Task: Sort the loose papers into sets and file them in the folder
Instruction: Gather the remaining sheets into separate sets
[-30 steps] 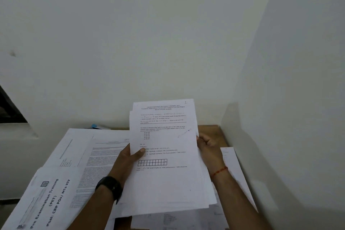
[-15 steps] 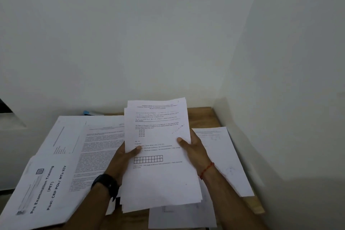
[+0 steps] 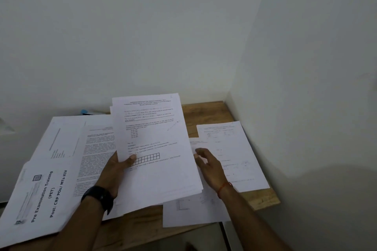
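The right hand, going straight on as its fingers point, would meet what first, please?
Probably the right edge of the paper stack gripped by the left hand; the right hand seems just clear of it.

Two hands (image 3: 113, 171) (image 3: 211, 166), one paper stack (image 3: 157, 175).

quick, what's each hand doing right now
Left hand: grips the stack of white printed sheets, thumb on top.
Right hand: open, fingers relaxed, holding nothing, beside the stack.

The left hand's (image 3: 113, 171) wrist wears a black watch (image 3: 99, 196), the right hand's (image 3: 210, 166) a red thread (image 3: 223, 188).
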